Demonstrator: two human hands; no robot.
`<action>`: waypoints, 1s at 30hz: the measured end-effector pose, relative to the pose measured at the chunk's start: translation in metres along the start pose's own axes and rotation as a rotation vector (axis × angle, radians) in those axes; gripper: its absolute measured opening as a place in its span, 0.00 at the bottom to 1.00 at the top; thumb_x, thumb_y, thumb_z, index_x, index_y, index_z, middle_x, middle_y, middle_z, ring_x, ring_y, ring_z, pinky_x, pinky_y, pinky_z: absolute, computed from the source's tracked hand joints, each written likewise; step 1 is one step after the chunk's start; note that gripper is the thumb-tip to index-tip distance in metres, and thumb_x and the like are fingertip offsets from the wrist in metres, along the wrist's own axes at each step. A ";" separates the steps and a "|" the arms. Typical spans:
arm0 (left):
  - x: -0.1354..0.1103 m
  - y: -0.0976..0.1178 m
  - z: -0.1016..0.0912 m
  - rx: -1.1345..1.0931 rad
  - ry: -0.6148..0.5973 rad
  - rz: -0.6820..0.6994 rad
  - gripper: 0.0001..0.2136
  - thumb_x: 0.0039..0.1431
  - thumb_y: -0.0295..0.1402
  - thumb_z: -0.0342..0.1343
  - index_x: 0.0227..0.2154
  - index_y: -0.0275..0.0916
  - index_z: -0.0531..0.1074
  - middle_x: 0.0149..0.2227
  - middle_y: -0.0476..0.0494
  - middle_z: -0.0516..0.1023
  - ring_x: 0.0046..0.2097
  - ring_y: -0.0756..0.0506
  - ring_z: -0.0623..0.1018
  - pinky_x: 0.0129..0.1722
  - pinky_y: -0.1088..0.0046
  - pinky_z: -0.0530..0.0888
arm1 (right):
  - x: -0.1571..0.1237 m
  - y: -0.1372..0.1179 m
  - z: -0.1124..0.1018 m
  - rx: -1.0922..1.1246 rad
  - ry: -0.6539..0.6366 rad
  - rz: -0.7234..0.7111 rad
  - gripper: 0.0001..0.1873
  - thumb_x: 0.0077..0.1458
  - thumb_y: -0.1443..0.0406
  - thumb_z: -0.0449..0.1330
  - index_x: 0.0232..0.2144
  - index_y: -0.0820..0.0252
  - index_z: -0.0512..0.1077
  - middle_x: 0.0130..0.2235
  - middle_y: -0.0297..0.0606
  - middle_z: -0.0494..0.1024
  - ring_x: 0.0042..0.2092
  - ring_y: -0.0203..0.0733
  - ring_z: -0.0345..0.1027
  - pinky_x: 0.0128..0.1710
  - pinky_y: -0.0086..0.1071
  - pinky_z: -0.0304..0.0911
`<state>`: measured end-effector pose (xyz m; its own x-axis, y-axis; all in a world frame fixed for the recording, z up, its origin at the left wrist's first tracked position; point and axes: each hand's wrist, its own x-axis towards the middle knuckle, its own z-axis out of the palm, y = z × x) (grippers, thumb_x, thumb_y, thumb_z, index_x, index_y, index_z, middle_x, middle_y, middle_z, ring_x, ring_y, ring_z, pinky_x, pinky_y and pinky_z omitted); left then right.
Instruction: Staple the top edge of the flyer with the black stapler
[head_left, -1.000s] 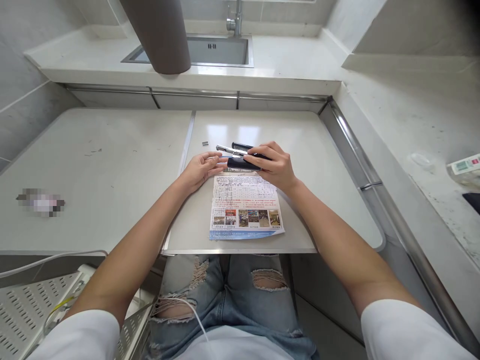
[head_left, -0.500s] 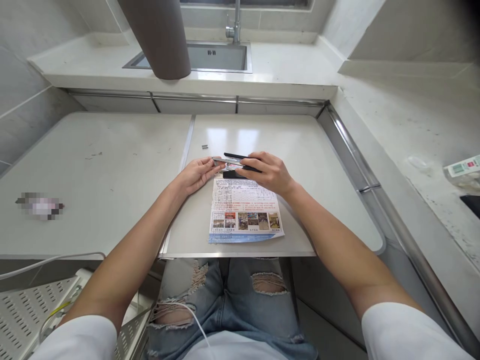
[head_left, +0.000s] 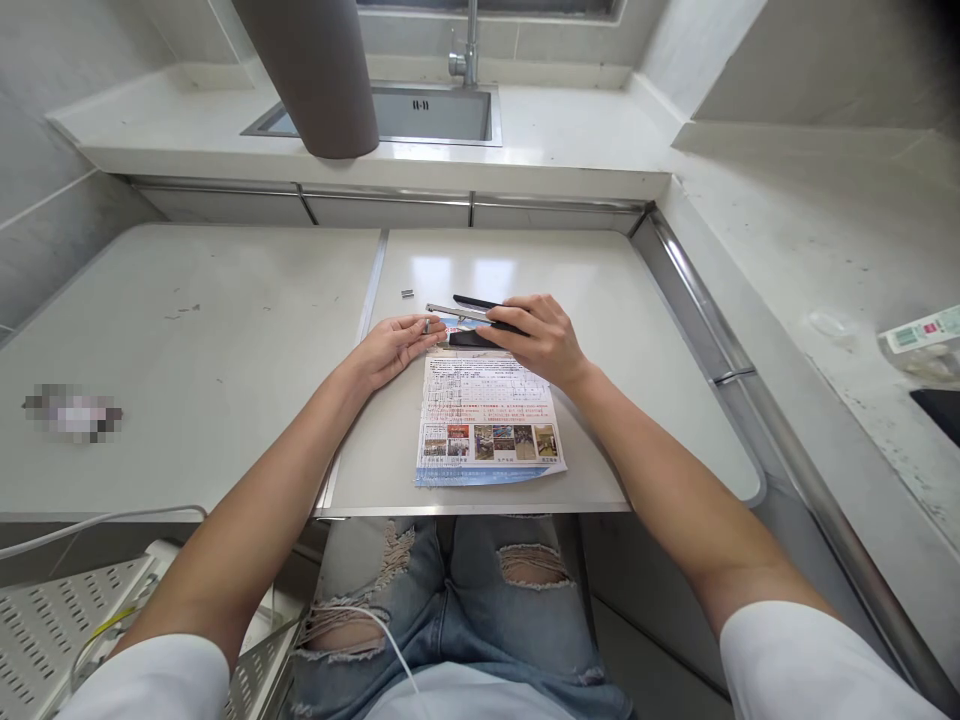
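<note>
My right hand (head_left: 544, 340) grips a black stapler (head_left: 474, 339) above the top of a printed leaflet (head_left: 495, 400). The stapler is spread apart, with its metal magazine (head_left: 450, 312) between the black top and the black base. My left hand (head_left: 394, 350) is just left of the stapler, palm turned up. Between its thumb and fingers is a small shiny piece that looks like a strip of staples (head_left: 427, 326). Further back on the table lie short strips of staples (head_left: 407, 293). Rows of staples seem to run down the leaflet's left side.
The white table (head_left: 270, 380) has a metal seam, with small dark scraps (head_left: 182, 312) and a blurred-out item (head_left: 73, 413) on its left half. Behind it are a counter with a sink (head_left: 435, 115) and a brown column (head_left: 315, 80). A plastic package (head_left: 926, 335) rests on the right ledge.
The stapler's magazine has lifted and come away from my left fingers, so its parts stand wider apart. The small shiny piece now shows in my left hand.
</note>
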<state>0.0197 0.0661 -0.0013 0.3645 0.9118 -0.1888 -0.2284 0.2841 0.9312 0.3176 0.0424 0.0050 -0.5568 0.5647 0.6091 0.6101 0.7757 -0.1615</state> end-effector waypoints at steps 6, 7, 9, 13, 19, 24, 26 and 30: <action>-0.005 0.005 0.003 0.069 -0.022 0.032 0.15 0.63 0.38 0.69 0.47 0.34 0.81 0.51 0.33 0.83 0.46 0.44 0.86 0.55 0.66 0.83 | -0.001 0.007 -0.003 0.014 0.278 0.284 0.19 0.61 0.63 0.65 0.54 0.40 0.77 0.57 0.40 0.72 0.54 0.57 0.70 0.57 0.58 0.63; -0.006 0.006 0.004 0.090 -0.045 0.056 0.16 0.62 0.40 0.69 0.47 0.35 0.81 0.50 0.35 0.83 0.44 0.45 0.86 0.52 0.67 0.84 | -0.001 0.009 -0.003 0.034 0.300 0.324 0.17 0.60 0.63 0.66 0.52 0.43 0.78 0.56 0.40 0.72 0.52 0.56 0.71 0.56 0.57 0.63; -0.009 0.008 0.007 0.128 -0.099 0.112 0.18 0.61 0.43 0.69 0.48 0.37 0.80 0.49 0.37 0.84 0.40 0.46 0.86 0.45 0.69 0.85 | -0.002 0.014 -0.003 0.094 0.294 0.386 0.14 0.59 0.63 0.67 0.48 0.47 0.79 0.52 0.41 0.74 0.49 0.53 0.72 0.52 0.53 0.66; -0.012 0.010 0.009 0.169 -0.170 0.180 0.20 0.60 0.46 0.69 0.49 0.39 0.80 0.49 0.38 0.84 0.34 0.48 0.85 0.37 0.72 0.84 | -0.003 0.023 -0.002 0.230 0.205 0.500 0.11 0.54 0.63 0.69 0.42 0.54 0.79 0.40 0.39 0.78 0.43 0.48 0.71 0.44 0.44 0.68; -0.013 0.010 0.008 0.193 -0.178 0.207 0.22 0.59 0.49 0.70 0.49 0.40 0.79 0.47 0.38 0.86 0.32 0.48 0.84 0.35 0.72 0.83 | 0.001 0.020 -0.002 0.470 0.108 0.633 0.13 0.47 0.62 0.74 0.37 0.59 0.81 0.34 0.38 0.79 0.39 0.47 0.70 0.39 0.40 0.66; -0.013 0.011 0.008 0.197 -0.176 0.194 0.22 0.58 0.49 0.70 0.48 0.39 0.80 0.46 0.38 0.86 0.31 0.48 0.84 0.34 0.71 0.82 | 0.003 0.014 -0.004 0.672 -0.043 0.676 0.17 0.43 0.60 0.75 0.36 0.61 0.81 0.33 0.36 0.79 0.36 0.43 0.70 0.37 0.36 0.62; -0.013 0.011 0.008 0.184 -0.183 0.192 0.22 0.58 0.49 0.70 0.48 0.38 0.80 0.45 0.38 0.86 0.31 0.48 0.84 0.34 0.72 0.82 | 0.003 0.014 -0.004 0.699 -0.086 0.675 0.18 0.42 0.60 0.75 0.36 0.61 0.81 0.33 0.35 0.78 0.37 0.43 0.69 0.38 0.36 0.62; -0.012 0.010 0.008 0.165 -0.203 0.197 0.23 0.57 0.49 0.71 0.47 0.38 0.79 0.44 0.38 0.86 0.30 0.49 0.84 0.32 0.74 0.82 | 0.002 0.014 -0.006 0.704 -0.151 0.665 0.18 0.44 0.58 0.74 0.37 0.61 0.81 0.35 0.35 0.78 0.38 0.43 0.69 0.40 0.37 0.61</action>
<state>0.0202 0.0552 0.0134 0.5045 0.8619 0.0508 -0.1688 0.0408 0.9848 0.3285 0.0531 0.0090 -0.3178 0.9394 0.1284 0.3770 0.2495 -0.8920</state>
